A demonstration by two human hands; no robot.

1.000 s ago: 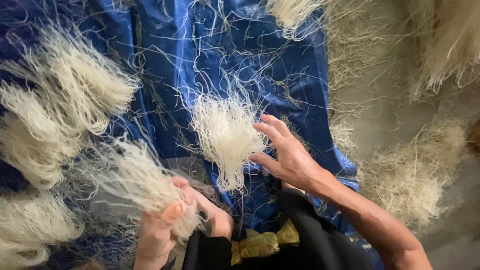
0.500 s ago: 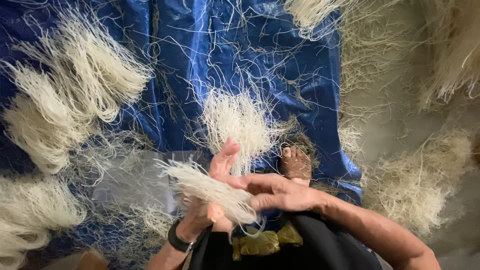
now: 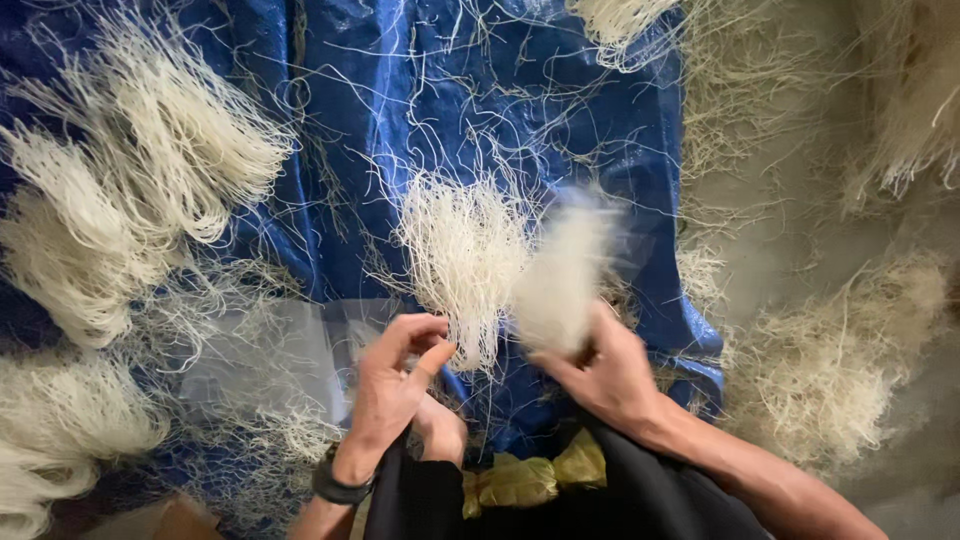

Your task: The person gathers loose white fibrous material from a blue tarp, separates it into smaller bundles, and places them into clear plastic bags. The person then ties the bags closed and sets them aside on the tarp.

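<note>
R hand point(image 3: 600, 375) is closed round a blurred tuft of pale fibre strands point(image 3: 562, 285), just right of the fibre bundle point(image 3: 462, 262) on the blue tarp point(image 3: 420, 90). L hand point(image 3: 395, 385) is half curled, fingertips touching that bundle's lower end (wristband on). More bundles lie far left point(image 3: 130, 200).

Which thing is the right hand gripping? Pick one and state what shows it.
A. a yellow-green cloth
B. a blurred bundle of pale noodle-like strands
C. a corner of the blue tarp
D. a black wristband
B: the right hand is closed around the base of a blurred bundle of pale strands, raised above the blue tarp.
</note>
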